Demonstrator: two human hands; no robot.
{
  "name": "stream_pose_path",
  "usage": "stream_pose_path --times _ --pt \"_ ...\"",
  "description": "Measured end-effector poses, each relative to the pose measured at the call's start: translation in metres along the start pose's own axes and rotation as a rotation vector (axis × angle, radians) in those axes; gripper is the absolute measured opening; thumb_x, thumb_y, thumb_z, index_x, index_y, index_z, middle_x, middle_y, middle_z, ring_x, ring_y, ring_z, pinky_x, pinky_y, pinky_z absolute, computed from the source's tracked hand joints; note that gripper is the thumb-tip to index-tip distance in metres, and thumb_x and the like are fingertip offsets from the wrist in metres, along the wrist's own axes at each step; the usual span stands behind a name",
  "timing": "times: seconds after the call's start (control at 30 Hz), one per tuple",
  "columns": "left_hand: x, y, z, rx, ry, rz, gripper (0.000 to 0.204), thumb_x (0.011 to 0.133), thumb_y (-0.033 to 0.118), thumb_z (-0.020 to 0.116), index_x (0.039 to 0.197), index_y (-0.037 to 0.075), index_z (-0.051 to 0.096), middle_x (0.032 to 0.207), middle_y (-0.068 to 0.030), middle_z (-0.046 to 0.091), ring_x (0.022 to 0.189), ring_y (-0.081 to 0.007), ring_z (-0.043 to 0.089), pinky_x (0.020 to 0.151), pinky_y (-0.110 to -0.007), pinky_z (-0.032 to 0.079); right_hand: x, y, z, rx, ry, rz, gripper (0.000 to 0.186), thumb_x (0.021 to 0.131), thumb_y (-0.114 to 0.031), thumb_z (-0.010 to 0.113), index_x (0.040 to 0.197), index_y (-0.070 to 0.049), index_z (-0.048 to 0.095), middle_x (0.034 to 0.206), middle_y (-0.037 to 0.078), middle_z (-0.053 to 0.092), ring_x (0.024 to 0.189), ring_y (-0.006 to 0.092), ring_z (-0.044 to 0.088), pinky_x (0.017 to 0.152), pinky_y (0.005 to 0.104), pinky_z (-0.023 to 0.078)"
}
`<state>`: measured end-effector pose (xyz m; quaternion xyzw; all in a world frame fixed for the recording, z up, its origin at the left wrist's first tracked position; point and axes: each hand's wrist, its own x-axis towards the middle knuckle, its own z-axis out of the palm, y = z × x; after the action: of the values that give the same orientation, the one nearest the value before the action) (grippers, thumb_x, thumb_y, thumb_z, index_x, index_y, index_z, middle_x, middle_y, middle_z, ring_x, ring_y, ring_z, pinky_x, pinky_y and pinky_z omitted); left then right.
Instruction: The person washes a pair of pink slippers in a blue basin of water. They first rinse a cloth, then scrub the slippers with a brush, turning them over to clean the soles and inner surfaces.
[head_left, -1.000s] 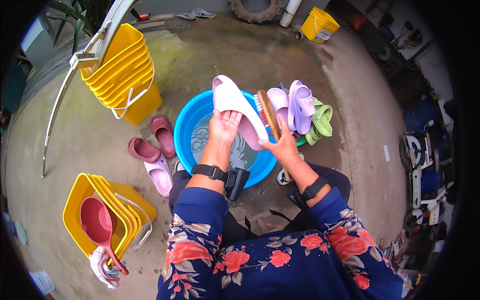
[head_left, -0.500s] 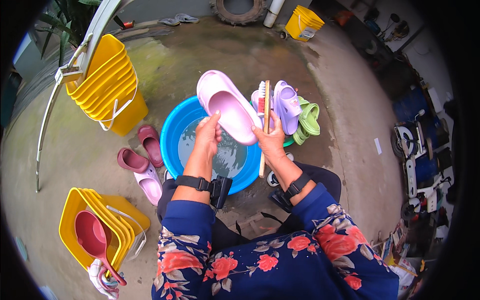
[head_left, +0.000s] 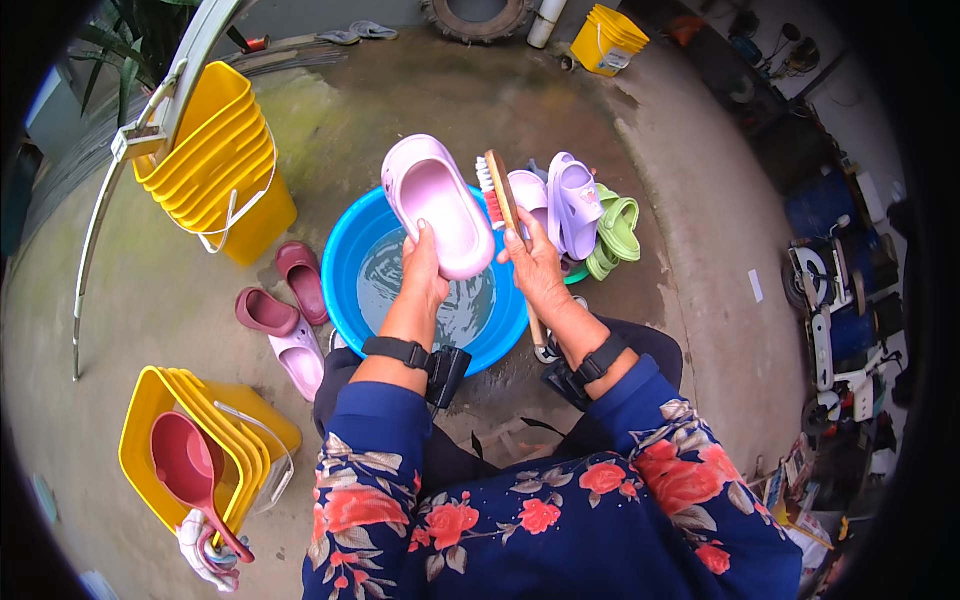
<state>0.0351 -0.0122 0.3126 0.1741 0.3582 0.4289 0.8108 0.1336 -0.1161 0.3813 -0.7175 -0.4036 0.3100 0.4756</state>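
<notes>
My left hand (head_left: pixel 426 265) is closed on a pink clog (head_left: pixel 440 215), its thumb pressed inside the opening. The clog is held over a round blue basin (head_left: pixel 342 290) with cloudy water (head_left: pixel 467 308) in it. In my right hand (head_left: pixel 535 268) is a scrub brush (head_left: pixel 503 195) with a wooden handle and white and red bristles. The bristles point toward the clog, apart from it. Behind the brush, a pale pink clog (head_left: pixel 530 195), lilac sandals (head_left: pixel 577 205) and green clogs (head_left: pixel 621 228) are grouped to the right of the basin.
Left of the basin lie dark red clogs (head_left: pixel 302 282) and a lilac clog (head_left: pixel 300 358). Stacked yellow buckets (head_left: pixel 262 215) stand at far left. Nearer, more yellow buckets (head_left: pixel 262 425) hold a red ladle (head_left: pixel 187 465). A curved metal frame (head_left: pixel 92 230) rises at the left edge.
The clog has turned more upright and shifted slightly left. My right hand has come off the clog, and the brush has tilted, its bristle end moving left.
</notes>
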Motion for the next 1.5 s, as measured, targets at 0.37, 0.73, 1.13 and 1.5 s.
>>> stream_pose_path --times 0.37,0.73,1.13,1.5 --pt "0.003 -0.01 0.0 0.025 0.206 0.052 0.042 0.088 0.034 0.04 0.116 0.003 0.041 0.11 -0.012 0.049 0.097 -0.0206 0.052 0.081 -0.033 0.044 0.003 0.017 -0.006 -0.547 0.027 -0.261 0.043 0.081 -0.028 0.05 0.119 -0.012 0.038 0.098 0.021 0.055 0.087 0.0395 0.053 0.074 0.0438 0.043" --pt "0.006 0.004 -0.004 0.425 0.319 0.45 0.039 0.087 0.033 0.04 0.11 0.002 0.047 0.102 -0.0148 0.054 0.09 -0.0227 0.054 0.078 -0.033 0.042 -0.032 0.002 -0.021 -0.945 -0.183 -0.234 0.048 0.082 -0.025 0.048 0.127 -0.023 0.031 0.077 0.02 0.055 0.069 0.0373 0.055 0.062 0.0442 0.043" --pt "0.006 0.001 -0.003 0.335 0.215 0.392 0.039 0.089 0.032 0.035 0.105 0.001 0.051 0.097 -0.0144 0.055 0.087 -0.0216 0.054 0.076 -0.033 0.042 -0.019 -0.009 -0.003 -0.978 -0.384 -0.07 0.047 0.082 -0.026 0.048 0.125 -0.025 0.032 0.08 0.019 0.057 0.072 0.0365 0.056 0.063 0.0446 0.045" --pt "0.009 -0.007 -0.008 0.282 0.281 0.238 0.04 0.089 0.029 0.03 0.108 -0.002 0.047 0.101 -0.0169 0.053 0.091 -0.0249 0.052 0.081 -0.033 0.04 -0.026 -0.013 0.003 -0.878 -0.313 -0.214 0.046 0.081 -0.024 0.049 0.125 -0.024 0.034 0.072 0.018 0.057 0.067 0.0356 0.056 0.062 0.0446 0.045"
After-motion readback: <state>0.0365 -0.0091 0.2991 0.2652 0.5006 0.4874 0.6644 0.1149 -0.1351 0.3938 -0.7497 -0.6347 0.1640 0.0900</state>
